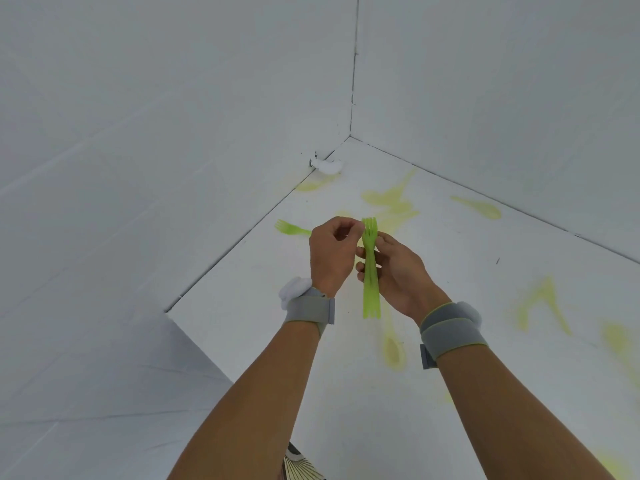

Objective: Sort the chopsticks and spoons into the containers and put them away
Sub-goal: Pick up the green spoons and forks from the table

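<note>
The fingers (372,252) of my right hand (398,271) are curled around a bundle of green plastic forks (371,271), clamping it near mid-handle; the bundle stands roughly upright above the white tabletop (450,271), tines up, handle ends fanned slightly below the hand. The fingers (346,225) of my left hand (330,252) are drawn together in a pinch at the tine end of the same bundle; I cannot tell whether they grip a single fork or only touch the tines. One more green fork (292,228) lies flat on the tabletop to the left of my left hand, near the wall edge. Both wrists carry grey straps (310,310). Blurred yellow-green patches show on the tabletop surface.
</note>
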Available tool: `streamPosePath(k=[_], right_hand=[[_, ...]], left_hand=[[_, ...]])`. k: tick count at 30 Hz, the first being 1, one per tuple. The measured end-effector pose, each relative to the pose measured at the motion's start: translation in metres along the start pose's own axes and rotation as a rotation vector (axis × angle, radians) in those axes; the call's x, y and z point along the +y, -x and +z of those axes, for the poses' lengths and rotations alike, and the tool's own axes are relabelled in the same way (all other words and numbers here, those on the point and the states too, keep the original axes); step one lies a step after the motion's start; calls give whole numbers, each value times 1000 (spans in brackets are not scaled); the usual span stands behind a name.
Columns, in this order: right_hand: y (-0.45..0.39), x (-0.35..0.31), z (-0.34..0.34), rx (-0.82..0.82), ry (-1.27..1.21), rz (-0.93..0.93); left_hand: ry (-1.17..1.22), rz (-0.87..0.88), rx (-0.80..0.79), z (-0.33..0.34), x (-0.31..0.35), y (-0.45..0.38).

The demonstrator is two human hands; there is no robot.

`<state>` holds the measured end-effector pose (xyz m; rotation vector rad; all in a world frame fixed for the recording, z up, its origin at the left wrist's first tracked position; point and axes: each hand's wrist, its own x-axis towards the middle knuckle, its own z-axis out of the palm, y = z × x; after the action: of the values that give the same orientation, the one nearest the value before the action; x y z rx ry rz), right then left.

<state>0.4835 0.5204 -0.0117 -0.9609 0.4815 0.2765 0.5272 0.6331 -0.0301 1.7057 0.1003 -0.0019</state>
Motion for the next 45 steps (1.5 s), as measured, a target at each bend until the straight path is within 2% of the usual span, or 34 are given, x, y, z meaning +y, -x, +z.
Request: streamPosePath(k=[7,11,16,19,25,28,33,36,41,45], right_hand=[[-5,4,6,34,78,1],[-13,6,11,88,141,-12],[-24,9,18,105,153,9],[-30,10,21,91,156,31],[-39,9,23,25,210,58],[-40,6,23,30,217,43],[-38,-3,8,122,252,-21],[-34,-10,-4,181,300,-55],[-16,-18,-4,156,294,-77],[5,-16,-6,192,412,-128]], left_hand=[[-40,23,66,1,-8,2],[-82,0,164,-15,-17,-12],[-396,-44,302,-55,-44,-48],[-498,-64,356,-73,-60,-65],[-651,-164,323,-79,-73,-90],[-585,-135,342,-79,-74,-91],[-309,5,421,-81,-42,-91],[-233,111,338,-81,-12,-93],[-219,236,-51,-49,21,-64],[-167,262,-142,-6,16,-31]])
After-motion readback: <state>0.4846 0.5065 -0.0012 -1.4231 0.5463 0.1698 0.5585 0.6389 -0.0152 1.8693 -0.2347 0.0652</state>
